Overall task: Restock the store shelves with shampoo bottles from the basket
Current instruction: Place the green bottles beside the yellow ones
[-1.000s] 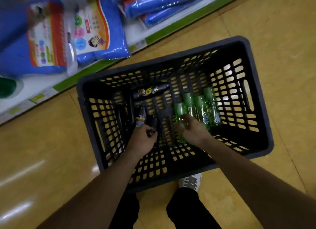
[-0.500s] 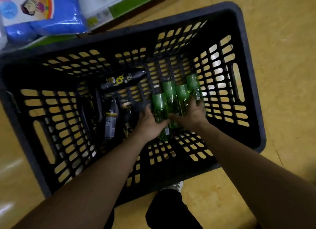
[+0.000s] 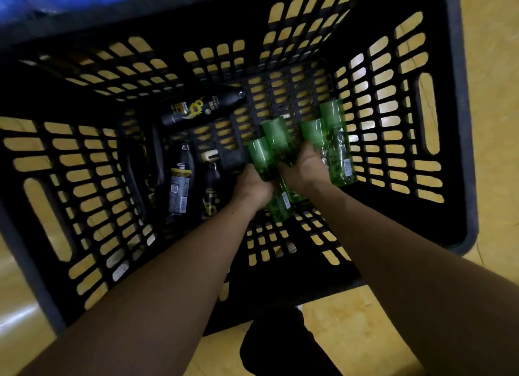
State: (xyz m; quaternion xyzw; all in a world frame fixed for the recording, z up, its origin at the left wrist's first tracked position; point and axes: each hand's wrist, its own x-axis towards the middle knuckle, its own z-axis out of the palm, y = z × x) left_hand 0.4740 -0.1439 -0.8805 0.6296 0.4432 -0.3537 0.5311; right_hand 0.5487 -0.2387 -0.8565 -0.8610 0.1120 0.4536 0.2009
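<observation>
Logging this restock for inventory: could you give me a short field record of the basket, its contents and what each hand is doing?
container: black slotted plastic basket on a yellow floor
green stock: four translucent green plastic bottles, side by side, caps pointing away from the person
black stock: at least three black bottles with sunflower labels, lying loose to the left
left grip: bare hand curled round the leftmost green bottle
right grip: bare hand curled over the middle green bottles
stage: all bottles inside the basket

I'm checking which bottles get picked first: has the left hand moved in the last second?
Yes. The left hand has left the black bottles and shifted right across the basket floor to grip a green bottle.
</observation>
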